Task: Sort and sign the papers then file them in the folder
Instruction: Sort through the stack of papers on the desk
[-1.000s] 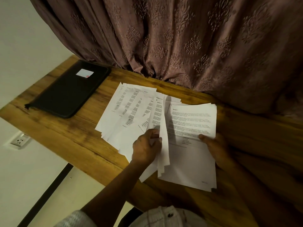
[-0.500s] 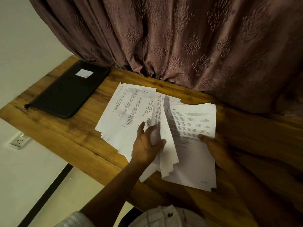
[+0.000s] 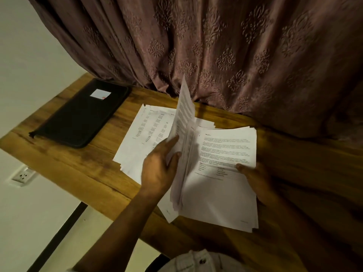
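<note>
Two hands: left hand (image 3: 159,169) pinches lifted sheets (image 3: 184,118); right hand (image 3: 255,179) thumb pins stack (image 3: 220,193).
My worry: loose pinch spills sheets off tabletop (image 3: 78,167) near edge.

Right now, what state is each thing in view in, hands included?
Black zip folder: closed, flat on the wooden table.
Lifted white sheets: raised on edge, gripped by the left hand.
Right stack of printed text pages: flat, its edge pinched by the right hand.
Left fanned pile of table printouts: spread out, lying flat.
White wall socket: nothing plugged in.
</note>
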